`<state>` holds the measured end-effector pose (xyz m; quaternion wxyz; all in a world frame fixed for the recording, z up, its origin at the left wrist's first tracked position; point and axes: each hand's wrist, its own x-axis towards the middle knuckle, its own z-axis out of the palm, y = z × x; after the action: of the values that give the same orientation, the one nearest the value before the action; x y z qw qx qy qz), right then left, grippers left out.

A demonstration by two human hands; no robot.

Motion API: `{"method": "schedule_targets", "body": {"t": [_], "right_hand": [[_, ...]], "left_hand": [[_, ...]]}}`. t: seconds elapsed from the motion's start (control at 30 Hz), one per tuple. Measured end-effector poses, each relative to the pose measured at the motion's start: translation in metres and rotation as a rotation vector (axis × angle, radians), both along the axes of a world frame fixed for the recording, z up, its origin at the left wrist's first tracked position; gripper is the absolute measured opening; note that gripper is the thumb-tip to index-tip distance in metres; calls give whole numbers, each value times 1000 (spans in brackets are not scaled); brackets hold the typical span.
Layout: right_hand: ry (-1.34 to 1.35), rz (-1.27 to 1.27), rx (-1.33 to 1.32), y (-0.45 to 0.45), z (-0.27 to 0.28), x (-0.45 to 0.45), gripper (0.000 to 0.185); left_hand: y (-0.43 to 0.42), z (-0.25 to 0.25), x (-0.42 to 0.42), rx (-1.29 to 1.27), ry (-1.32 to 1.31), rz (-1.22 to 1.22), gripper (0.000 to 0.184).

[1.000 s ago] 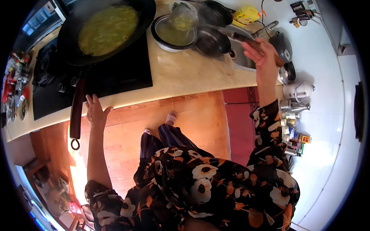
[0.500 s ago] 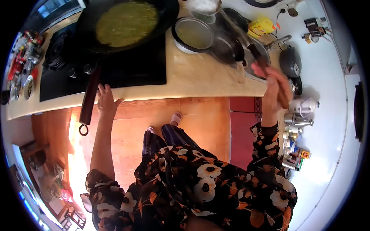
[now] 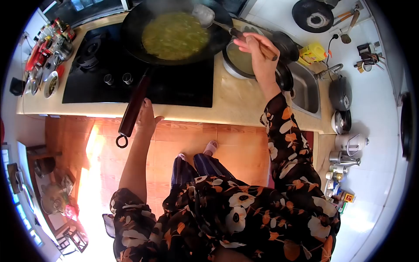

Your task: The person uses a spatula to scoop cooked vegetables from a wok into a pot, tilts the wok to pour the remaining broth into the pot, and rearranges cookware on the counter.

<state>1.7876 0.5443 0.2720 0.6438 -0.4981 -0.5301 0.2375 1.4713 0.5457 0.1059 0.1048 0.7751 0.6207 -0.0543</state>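
My right hand point(image 3: 263, 59) is closed round the wooden handle of a metal spatula point(image 3: 204, 16), whose head is over the right side of the wok. The black wok point(image 3: 131, 37) sits on the hob and holds yellow-green soupy food point(image 3: 174, 37) with faint steam above. My left hand point(image 3: 147, 117) is beside the wok's long dark handle point(image 3: 134, 107), at the counter's front edge. Its thumb points away to the right, and the handle partly covers its other fingers. A pot of cloudy liquid point(image 3: 241, 59) stands right of the wok, under my right forearm and hand.
The black hob point(image 3: 174, 87) is set into the beige counter point(image 3: 192, 112). A steel sink point(image 3: 305, 89) lies on the right, with a yellow container point(image 3: 312, 53) behind it. Bottles and bowls point(image 3: 51, 83) stand at the far left. Kettles and jars point(image 3: 349, 143) line the right wall.
My right hand has brought the spatula left from beside the sink to over the wok. The view has shifted, and my left hand now overlaps the wok handle.
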Motion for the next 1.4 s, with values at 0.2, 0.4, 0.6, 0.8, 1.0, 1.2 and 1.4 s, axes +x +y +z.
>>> {"method": "schedule_targets", "body": {"t": [0.2, 0.4, 0.6, 0.8, 1.0, 1.2, 1.4], "right_hand": [[562, -81, -96, 20, -27, 13, 29], [678, -70, -157, -6, -13, 19, 31], [611, -76, -153, -26, 16, 35, 33], [562, -110, -154, -46, 33, 53, 33], [537, -160, -172, -70, 37, 72, 31], [602, -221, -139, -103, 49, 100, 31], [532, -273, -116, -141, 71, 122, 28]], "left_hand": [[1, -4, 0, 11, -14, 2, 91], [-1, 0, -1, 39, 0, -23, 88], [1, -10, -3, 36, -23, -26, 91], [2, 0, -1, -13, -1, -14, 91], [2, -4, -1, -1, -12, -15, 90], [-1, -3, -1, 25, -14, 3, 88], [0, 0, 2, 17, -16, 13, 87]]}}
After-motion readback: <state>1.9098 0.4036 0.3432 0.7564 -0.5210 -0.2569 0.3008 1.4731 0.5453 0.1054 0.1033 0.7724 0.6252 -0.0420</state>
